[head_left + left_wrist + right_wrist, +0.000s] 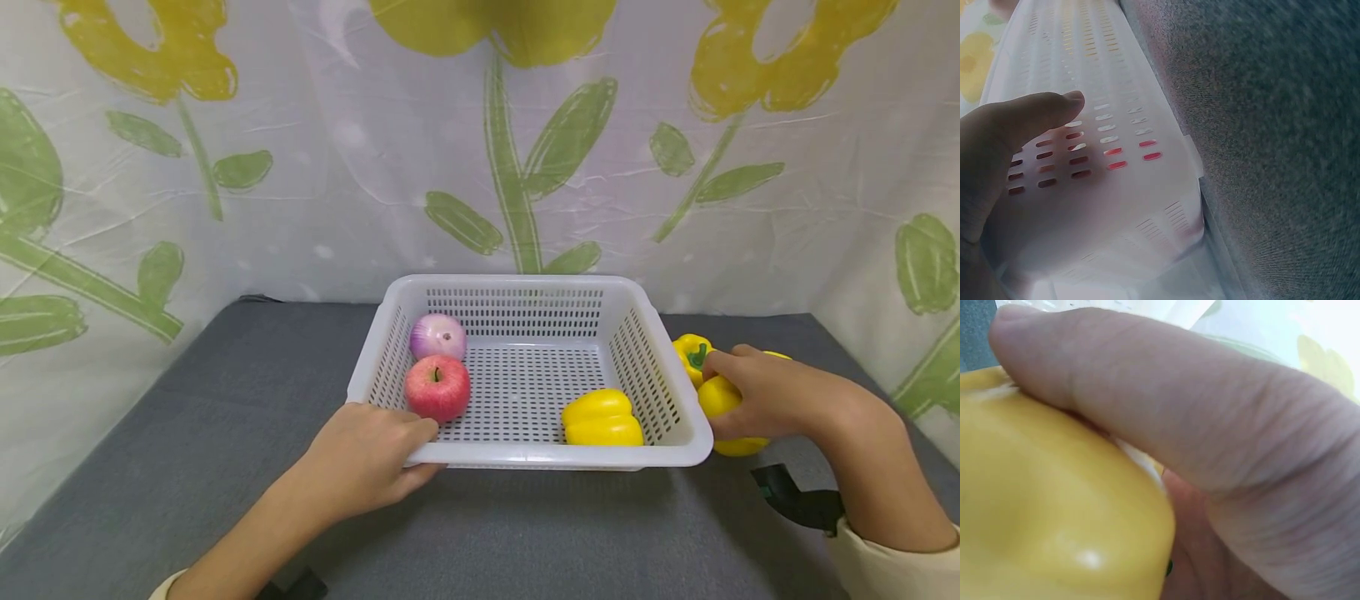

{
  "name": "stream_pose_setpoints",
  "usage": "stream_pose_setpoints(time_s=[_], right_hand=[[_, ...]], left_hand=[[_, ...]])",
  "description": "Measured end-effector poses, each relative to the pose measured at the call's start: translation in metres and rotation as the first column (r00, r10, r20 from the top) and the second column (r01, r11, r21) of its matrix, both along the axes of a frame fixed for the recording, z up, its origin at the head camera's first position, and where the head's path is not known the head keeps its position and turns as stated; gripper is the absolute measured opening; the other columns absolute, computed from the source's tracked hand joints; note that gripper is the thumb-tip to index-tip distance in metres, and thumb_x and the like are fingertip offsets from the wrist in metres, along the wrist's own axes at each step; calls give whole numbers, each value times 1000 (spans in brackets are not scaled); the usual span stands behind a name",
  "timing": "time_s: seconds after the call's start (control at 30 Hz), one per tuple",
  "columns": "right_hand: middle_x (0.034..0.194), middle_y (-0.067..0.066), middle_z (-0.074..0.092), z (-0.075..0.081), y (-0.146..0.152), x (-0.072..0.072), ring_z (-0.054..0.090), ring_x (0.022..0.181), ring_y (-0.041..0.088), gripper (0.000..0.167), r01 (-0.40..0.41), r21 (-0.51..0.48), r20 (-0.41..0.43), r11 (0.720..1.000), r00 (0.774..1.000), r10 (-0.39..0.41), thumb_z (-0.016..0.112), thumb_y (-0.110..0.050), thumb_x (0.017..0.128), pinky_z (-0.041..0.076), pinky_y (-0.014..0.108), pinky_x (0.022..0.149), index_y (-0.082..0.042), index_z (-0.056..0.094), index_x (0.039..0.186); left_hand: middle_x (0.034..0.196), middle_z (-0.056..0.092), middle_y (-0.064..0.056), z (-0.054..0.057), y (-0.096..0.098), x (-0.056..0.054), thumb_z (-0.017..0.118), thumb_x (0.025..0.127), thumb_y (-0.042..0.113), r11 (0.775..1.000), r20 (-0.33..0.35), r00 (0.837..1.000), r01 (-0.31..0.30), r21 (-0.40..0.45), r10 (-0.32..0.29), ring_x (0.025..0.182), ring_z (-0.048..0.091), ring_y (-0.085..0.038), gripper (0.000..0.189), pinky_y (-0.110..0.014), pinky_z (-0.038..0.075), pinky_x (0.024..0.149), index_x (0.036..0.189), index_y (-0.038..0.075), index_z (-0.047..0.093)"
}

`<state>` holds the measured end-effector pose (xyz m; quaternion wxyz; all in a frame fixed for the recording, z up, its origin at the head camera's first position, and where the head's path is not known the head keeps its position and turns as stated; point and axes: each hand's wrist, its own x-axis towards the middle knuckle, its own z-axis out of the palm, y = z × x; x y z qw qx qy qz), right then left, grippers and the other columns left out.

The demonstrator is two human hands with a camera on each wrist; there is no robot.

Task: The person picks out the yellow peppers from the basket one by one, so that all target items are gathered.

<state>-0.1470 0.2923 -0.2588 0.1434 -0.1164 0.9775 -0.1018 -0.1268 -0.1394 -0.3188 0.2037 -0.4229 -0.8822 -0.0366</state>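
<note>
A white slotted plastic basket point(525, 454) holds a purple onion point(438, 337), a red apple point(437, 388) and a yellow bell pepper point(602, 417). My left hand point(375, 450) grips the basket's rim at the near left corner; in the left wrist view its thumb point(1035, 115) presses against the outer wall. Just right of the basket, my right hand point(787, 396) grips another yellow bell pepper point(718, 397), which fills much of the right wrist view, with the thumb point(1116, 375) lying along it. The hand hides part of that pepper.
A yellow pepper with a green stem point(693, 357) lies behind the gripped one, against the basket's right side. More yellow shows below and behind the right hand. Grey cloth point(525, 533) covers the table, and a flower-patterned curtain point(337, 167) stands behind.
</note>
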Motion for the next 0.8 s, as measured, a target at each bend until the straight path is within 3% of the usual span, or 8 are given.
stream_pose_setpoints(time_s=[0.47,0.8], right_hand=[[107,14,56,-1,0,-3,53,86,28,68,8,13,19,1000,1000,-8,88,-42,68,55,44,70,-5,62,119],[105,13,55,4,3,0,55,86,29,66,-1,10,6,1000,1000,1,87,-40,72,52,42,69,-3,59,119]], left_hand=[[58,45,9,1,1,1,83,77,28,1000,-1,1000,-4,-14,4,50,34,-7,34,-23,28,45,72,18,50],[58,39,10,0,0,0,82,78,26,1000,-4,1000,-6,-7,6,50,31,-7,37,-23,26,45,71,18,47]])
